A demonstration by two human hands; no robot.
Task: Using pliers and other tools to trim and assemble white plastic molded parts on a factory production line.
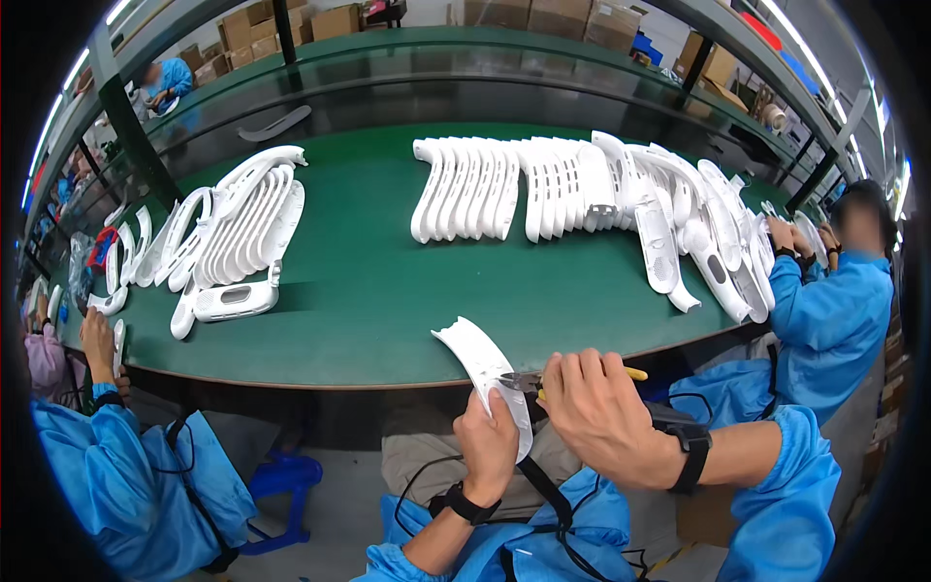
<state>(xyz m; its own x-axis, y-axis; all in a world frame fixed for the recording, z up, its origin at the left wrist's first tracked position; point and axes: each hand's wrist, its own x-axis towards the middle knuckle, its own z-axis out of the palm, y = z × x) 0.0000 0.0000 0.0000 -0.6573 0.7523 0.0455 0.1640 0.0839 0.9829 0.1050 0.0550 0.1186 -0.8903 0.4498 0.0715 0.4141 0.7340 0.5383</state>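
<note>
In front of me, just off the near edge of the green table, my left hand (487,438) is closed around the lower part of a curved white plastic shell (475,354). Its upper end tilts up and to the left over the table edge. My right hand (603,415) grips a pair of diagonal cutters with yellow handles (635,374). The metal jaws of the cutters touch the shell's edge near my left thumb. What lies between the jaws is too small to make out.
A neat row of white shells (465,189) lies on the green table (359,291), with a looser pile (718,228) to its right. Another stack (247,228) is at the left. Blue-sleeved co-workers sit on both sides, one hand (97,344) at the left, another person (834,291) at the right.
</note>
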